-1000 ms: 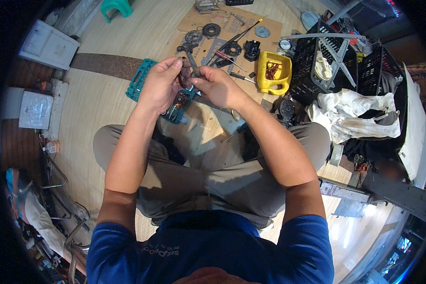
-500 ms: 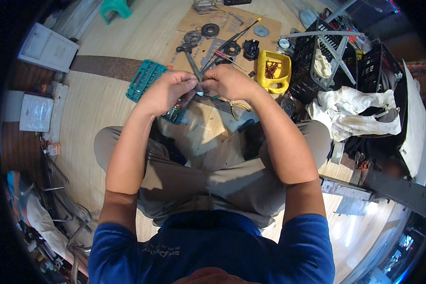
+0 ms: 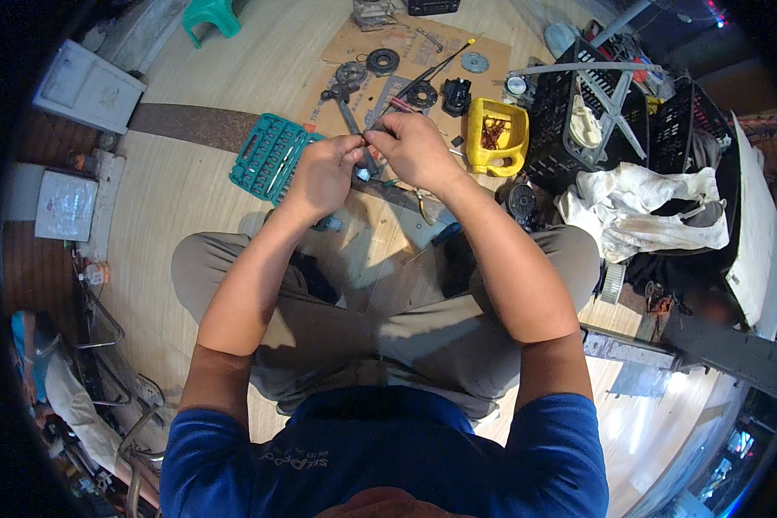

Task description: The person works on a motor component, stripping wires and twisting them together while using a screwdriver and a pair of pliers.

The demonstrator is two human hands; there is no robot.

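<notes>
My left hand (image 3: pixel 324 177) and my right hand (image 3: pixel 419 147) meet above the cardboard (image 3: pixel 345 47), fingers bent and pinched on a small dark piece (image 3: pixel 364 142) too small to name. Behind them a long dark metal bar with a knobbed end (image 3: pixel 344 108) reaches away; I cannot tell whether I touch it. To the left lies an open teal socket case (image 3: pixel 259 160). Pliers with yellow handles (image 3: pixel 421 207) lie below my right hand. Beyond are black round parts (image 3: pixel 382 62), a black housing (image 3: pixel 457 97) and a red-handled screwdriver (image 3: pixel 400 105), partly hidden.
A cut yellow jug (image 3: pixel 509 155) with rusty bits stands right, beside black crates (image 3: pixel 548 125) heaped with metal parts and white cloth (image 3: pixel 630 207). My bent legs frame the work area. A green stool (image 3: pixel 211 17) is at the back, a white cabinet (image 3: pixel 91 86) at the left.
My left hand has turned and moved down and rightward, and my right hand has risen slightly with fingers closer in. More of the teal socket case now shows.
</notes>
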